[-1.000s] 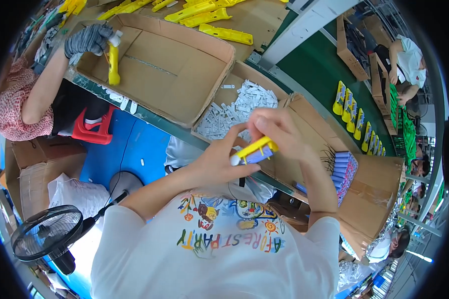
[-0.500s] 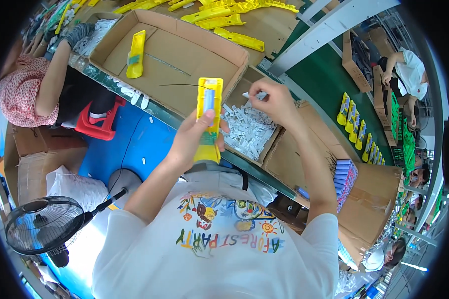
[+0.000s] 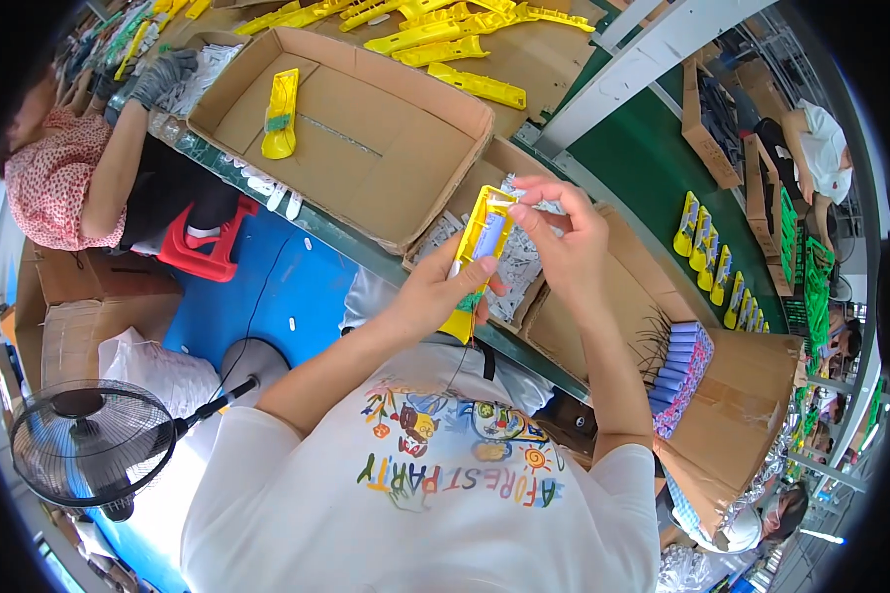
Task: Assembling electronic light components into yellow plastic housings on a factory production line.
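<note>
My left hand (image 3: 433,295) is wrapped round a yellow plastic casing (image 3: 473,225), tilted with its top to the right. Inside the casing lies a blue-purple battery cell (image 3: 489,235), and a green board (image 3: 471,299) shows lower down. My left thumb presses near the cell's lower end. At the casing's top end, my right hand (image 3: 574,242) pinches a small white plastic piece (image 3: 502,199) against it. A thin wire hangs from the casing's lower part. Below my hands, small white pieces (image 3: 517,265) fill a cardboard box, partly hidden.
A shallow cardboard tray (image 3: 366,188) holds another yellow casing (image 3: 281,114). Blue-purple cells (image 3: 674,361) stand stacked at right, by a carton (image 3: 742,395). Yellow casings (image 3: 702,242) line the green surface. A fan (image 3: 94,440) stands left; a gloved co-worker (image 3: 69,188) sits beyond.
My right hand has brought the white piece from above the box to the casing's top end. My left hand has moved right and tilted the casing; its wire now hangs down.
</note>
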### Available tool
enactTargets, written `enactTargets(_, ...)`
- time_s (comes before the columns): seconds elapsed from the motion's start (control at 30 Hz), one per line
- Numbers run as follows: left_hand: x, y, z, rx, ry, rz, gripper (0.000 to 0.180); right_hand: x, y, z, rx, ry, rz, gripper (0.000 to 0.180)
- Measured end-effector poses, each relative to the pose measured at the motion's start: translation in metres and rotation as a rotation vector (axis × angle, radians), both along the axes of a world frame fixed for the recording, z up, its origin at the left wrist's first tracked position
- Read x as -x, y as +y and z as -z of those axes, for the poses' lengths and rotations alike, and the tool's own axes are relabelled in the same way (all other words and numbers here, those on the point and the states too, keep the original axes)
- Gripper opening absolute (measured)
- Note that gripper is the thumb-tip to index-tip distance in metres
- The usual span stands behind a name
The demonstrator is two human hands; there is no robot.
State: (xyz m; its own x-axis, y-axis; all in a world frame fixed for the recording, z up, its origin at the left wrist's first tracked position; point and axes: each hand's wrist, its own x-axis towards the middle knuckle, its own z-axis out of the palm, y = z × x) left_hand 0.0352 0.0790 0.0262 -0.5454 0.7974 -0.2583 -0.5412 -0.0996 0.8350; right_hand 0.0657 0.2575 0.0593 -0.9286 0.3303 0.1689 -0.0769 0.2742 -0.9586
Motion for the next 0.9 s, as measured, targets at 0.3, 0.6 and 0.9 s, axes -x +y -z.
enactTargets(0.3, 0.002, 0.007, -0.002, 0.039, 0.275, 0.027, 0.034, 0.000, 0.007, 0.010, 0.103, -0.048, 0.126, 0.023)
enactTargets(0.6, 0.172, -0.048, -0.010, 0.491, 0.807, -0.648, 0.023, -0.002, 0.181, -0.013, -0.288, 0.032, 0.405, 0.017)
enactTargets(0.9, 0.262, -0.119, 0.033, 1.159, 1.082, -0.314, 0.053, -0.002, 0.459, 0.112, -1.023, -0.654, 0.474, 0.019)
